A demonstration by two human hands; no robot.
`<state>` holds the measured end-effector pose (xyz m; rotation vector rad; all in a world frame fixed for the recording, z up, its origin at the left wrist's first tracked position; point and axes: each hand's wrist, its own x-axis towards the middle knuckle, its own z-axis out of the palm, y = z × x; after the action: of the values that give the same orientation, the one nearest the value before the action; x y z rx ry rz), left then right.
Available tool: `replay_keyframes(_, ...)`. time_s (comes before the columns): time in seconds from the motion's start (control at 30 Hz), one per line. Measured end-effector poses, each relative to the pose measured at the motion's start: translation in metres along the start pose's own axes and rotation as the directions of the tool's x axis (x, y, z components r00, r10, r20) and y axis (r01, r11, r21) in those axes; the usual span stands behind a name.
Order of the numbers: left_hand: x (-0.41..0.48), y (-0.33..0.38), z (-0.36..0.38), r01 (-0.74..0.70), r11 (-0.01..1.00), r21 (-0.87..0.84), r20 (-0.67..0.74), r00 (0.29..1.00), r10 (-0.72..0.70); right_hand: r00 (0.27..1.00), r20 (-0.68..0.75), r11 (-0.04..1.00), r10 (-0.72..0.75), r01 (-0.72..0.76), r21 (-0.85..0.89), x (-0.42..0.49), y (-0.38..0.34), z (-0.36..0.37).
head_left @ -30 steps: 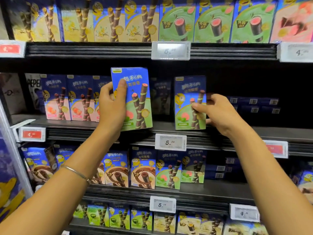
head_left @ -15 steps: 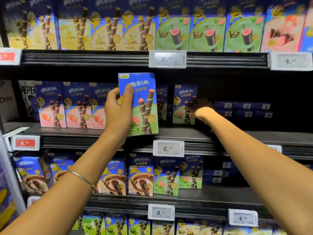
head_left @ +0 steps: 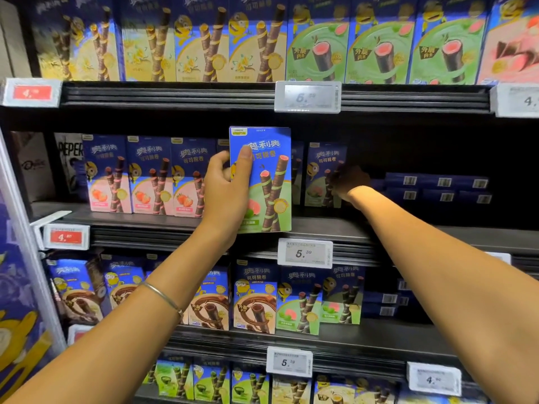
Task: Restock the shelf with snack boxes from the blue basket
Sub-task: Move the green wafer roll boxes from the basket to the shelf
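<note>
While the left hand (head_left: 227, 193) grips a blue-and-green wafer roll box (head_left: 269, 182) upright, thumb across its front and fingers round its left edge, the box hangs before the middle shelf (head_left: 408, 231), its base just above the 5.39 price tag (head_left: 304, 253). The right hand (head_left: 348, 182) reaches into deep shadow against a matching box (head_left: 320, 176) standing farther back; whether it clasps that box cannot be told

held box (head_left: 262, 182) reads 奥利奥; price tag (head_left: 304, 253) below it shows 5.39; left carton (head_left: 70, 158) says peper.
</note>
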<state>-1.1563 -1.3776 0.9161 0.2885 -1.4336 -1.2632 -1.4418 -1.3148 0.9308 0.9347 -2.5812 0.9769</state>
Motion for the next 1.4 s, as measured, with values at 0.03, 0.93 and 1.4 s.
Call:
replay_keyframes(0.03,0.0,0.0,0.0,0.003,1.0,-0.002,0.002,1.0,-0.003,1.0,-0.003,1.0,-0.003,0.003,-0.007,0.0,-0.001,0.0)
replay_keyframes(0.93,0.0,-0.004,0.011,0.048,0.997,-0.06,0.009,0.999,-0.048,0.999,-0.036,0.939,0.016,-0.003,0.343,-0.004,0.011,-0.009)
replay_keyframes(1.4,-0.01,0.0,0.022,0.041,0.997,-0.07,0.03,0.999,-0.039,0.992,0.111,0.998,0.054,-0.059,0.037,0.0,0.021,0.005)
